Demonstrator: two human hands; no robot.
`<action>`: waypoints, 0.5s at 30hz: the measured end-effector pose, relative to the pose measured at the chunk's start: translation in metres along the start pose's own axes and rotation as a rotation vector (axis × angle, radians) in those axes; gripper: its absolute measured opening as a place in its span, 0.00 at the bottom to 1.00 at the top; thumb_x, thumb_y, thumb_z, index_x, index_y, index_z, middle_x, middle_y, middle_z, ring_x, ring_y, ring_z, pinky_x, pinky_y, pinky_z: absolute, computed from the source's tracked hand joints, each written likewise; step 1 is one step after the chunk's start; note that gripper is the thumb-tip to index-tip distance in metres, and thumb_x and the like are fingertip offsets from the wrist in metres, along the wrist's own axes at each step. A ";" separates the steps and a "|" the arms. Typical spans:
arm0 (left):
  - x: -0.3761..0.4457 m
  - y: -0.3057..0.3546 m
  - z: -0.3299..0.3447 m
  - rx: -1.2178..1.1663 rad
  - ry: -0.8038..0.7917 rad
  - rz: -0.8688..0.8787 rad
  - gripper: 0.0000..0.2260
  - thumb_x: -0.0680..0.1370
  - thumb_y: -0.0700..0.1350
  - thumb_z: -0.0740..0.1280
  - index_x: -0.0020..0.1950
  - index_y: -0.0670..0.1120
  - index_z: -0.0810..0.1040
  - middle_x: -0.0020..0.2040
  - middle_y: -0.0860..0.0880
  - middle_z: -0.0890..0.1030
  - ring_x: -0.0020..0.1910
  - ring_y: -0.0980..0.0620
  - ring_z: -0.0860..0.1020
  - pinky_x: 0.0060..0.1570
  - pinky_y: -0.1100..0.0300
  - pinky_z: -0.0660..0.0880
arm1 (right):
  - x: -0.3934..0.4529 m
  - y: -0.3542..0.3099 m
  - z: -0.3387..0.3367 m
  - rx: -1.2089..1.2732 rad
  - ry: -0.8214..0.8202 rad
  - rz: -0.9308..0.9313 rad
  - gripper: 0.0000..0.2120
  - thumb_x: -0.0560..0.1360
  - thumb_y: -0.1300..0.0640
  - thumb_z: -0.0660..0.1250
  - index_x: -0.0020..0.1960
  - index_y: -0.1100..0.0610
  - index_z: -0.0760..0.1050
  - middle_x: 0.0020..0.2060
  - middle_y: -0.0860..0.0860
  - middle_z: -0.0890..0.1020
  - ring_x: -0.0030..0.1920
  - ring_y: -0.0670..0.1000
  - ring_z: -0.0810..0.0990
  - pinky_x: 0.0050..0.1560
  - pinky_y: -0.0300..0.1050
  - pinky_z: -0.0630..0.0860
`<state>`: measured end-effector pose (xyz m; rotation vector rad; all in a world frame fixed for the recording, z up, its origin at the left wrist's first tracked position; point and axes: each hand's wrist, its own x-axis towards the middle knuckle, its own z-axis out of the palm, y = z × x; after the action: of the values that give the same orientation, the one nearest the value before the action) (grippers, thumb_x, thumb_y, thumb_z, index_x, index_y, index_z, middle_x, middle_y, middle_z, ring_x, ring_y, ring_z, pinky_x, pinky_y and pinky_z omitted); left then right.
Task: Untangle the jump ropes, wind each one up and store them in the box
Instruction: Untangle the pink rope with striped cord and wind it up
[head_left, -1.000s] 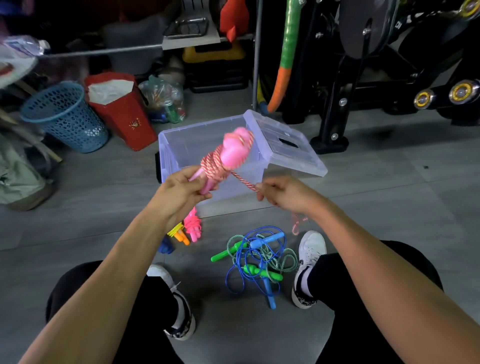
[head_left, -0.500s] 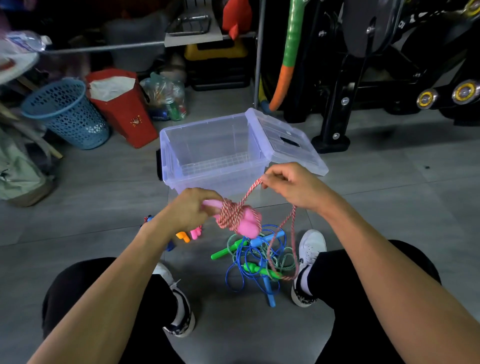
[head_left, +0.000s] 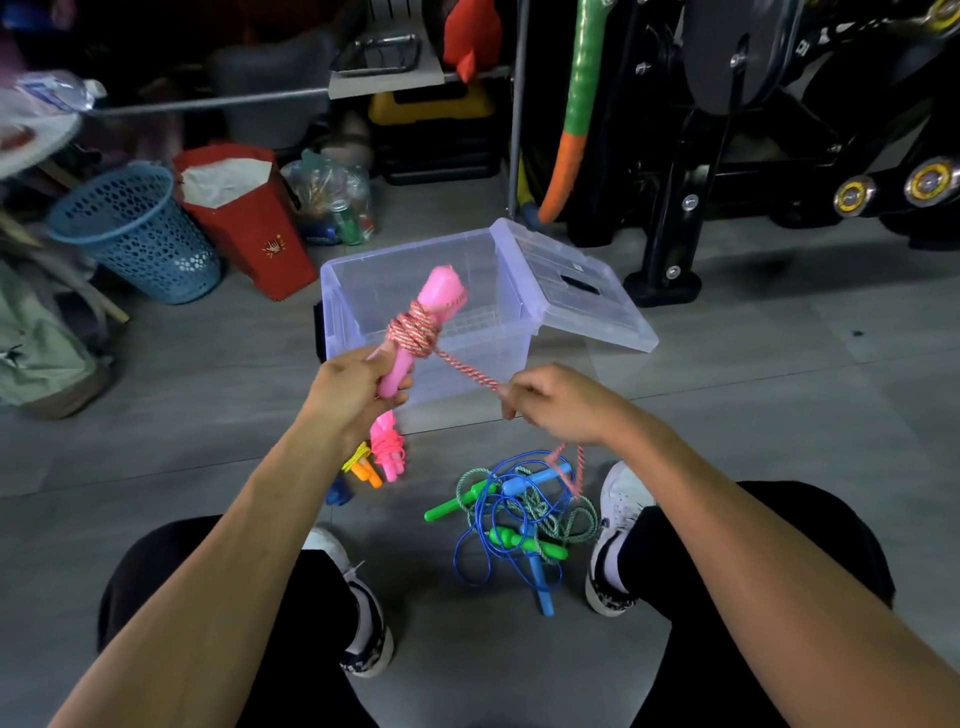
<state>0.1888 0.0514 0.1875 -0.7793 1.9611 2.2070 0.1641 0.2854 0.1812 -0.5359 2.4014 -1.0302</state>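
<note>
My left hand (head_left: 350, 392) grips the pink handles (head_left: 418, 332) of a jump rope, tilted upward in front of the clear plastic box (head_left: 343, 306). Red-and-white cord (head_left: 415, 332) is coiled round the handles. My right hand (head_left: 550, 402) pinches the loose stretch of that cord, whose tail hangs down below the hand. On the floor between my feet lies a tangle of a blue rope (head_left: 514, 499) and a green rope (head_left: 530, 545). Wound pink (head_left: 387, 447), orange (head_left: 363, 467) and blue (head_left: 340, 493) bundles lie below my left wrist.
The box lid (head_left: 576, 286) leans open to the right of the box. A blue basket (head_left: 137, 234), a red bag (head_left: 247, 218) and a bag of bottles (head_left: 332, 197) stand at the back left. Black gym equipment (head_left: 727, 156) fills the back right. My white shoes (head_left: 621, 519) flank the tangle.
My left hand has swung the pink handles back up from pointing down over the tangle. My right hand dropped lower, drawing the cord taut for another turn.
</note>
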 end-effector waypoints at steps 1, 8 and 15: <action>0.002 -0.005 0.000 0.138 0.064 0.037 0.07 0.81 0.42 0.63 0.51 0.39 0.79 0.39 0.44 0.81 0.32 0.54 0.79 0.32 0.64 0.78 | -0.002 -0.003 0.003 -0.072 -0.034 -0.007 0.14 0.81 0.48 0.60 0.42 0.52 0.78 0.29 0.44 0.73 0.29 0.43 0.70 0.33 0.41 0.66; 0.008 -0.025 -0.005 1.070 -0.033 0.535 0.10 0.73 0.33 0.67 0.52 0.41 0.81 0.46 0.42 0.82 0.45 0.42 0.78 0.44 0.56 0.73 | -0.017 -0.015 -0.016 -0.135 0.056 -0.087 0.12 0.81 0.51 0.61 0.45 0.54 0.79 0.28 0.44 0.74 0.27 0.42 0.68 0.32 0.41 0.65; 0.000 -0.020 0.001 0.841 -0.536 0.431 0.15 0.75 0.36 0.71 0.50 0.57 0.83 0.48 0.54 0.85 0.47 0.45 0.83 0.49 0.50 0.80 | -0.006 0.002 -0.032 0.044 0.254 -0.161 0.12 0.75 0.46 0.70 0.40 0.55 0.80 0.34 0.54 0.80 0.33 0.48 0.73 0.37 0.48 0.72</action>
<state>0.1959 0.0554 0.1696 0.3300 2.5185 1.2480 0.1504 0.3079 0.2004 -0.6239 2.5804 -1.2855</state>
